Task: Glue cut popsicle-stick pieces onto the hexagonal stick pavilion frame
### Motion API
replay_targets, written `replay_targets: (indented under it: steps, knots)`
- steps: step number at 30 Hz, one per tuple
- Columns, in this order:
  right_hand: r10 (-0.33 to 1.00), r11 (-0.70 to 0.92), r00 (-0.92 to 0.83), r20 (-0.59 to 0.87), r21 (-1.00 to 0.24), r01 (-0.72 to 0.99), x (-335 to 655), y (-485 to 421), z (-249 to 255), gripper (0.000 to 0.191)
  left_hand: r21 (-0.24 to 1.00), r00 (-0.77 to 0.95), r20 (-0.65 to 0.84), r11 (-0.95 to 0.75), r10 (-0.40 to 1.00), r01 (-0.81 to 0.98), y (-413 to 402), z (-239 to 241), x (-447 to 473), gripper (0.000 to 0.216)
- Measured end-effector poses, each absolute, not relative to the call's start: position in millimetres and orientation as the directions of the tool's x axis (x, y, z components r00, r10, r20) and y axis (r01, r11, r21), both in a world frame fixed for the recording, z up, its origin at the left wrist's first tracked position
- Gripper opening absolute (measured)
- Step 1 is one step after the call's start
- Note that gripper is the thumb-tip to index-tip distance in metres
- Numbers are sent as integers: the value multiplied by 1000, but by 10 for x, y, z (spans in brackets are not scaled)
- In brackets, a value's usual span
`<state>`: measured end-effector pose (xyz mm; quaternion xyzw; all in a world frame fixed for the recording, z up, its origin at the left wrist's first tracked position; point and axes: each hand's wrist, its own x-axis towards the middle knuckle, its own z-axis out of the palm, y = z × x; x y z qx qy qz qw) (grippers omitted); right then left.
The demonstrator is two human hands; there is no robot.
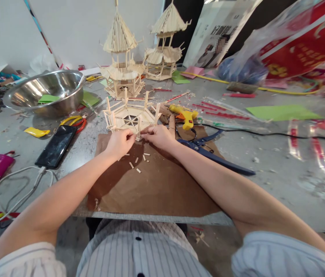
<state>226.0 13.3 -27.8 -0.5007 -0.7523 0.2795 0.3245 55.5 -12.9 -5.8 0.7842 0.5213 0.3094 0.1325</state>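
A hexagonal frame of thin wooden sticks [130,115] stands at the far edge of a brown board [156,188]. My left hand [119,143] is closed in a pinch against the frame's near edge. My right hand [159,135] is also pinched there, its fingertips meeting the left hand's at the frame. What the fingertips hold is too small to make out. Several short cut stick pieces [137,161] lie on the board just below my hands.
Two finished stick pagodas [122,57] [165,46] stand behind. A yellow glue gun [185,115] and blue-handled shears [208,152] lie right of the frame. A steel bowl [47,92], a phone [56,145] with a white cable, and coloured paper sit left.
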Motion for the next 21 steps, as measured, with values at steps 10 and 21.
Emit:
replay_targets:
  steps: [10, 21]
  knots:
    - [932, 351, -286, 222, -744, 568, 2249, 131, -281, 18, 502, 288, 362, -446, 886, 741, -123, -64, 550, 21]
    - [934, 344, -292, 208, -747, 569, 2249, 137, -279, 20, 524, 286, 347, -438, 893, 730, -142, -48, 577, 23]
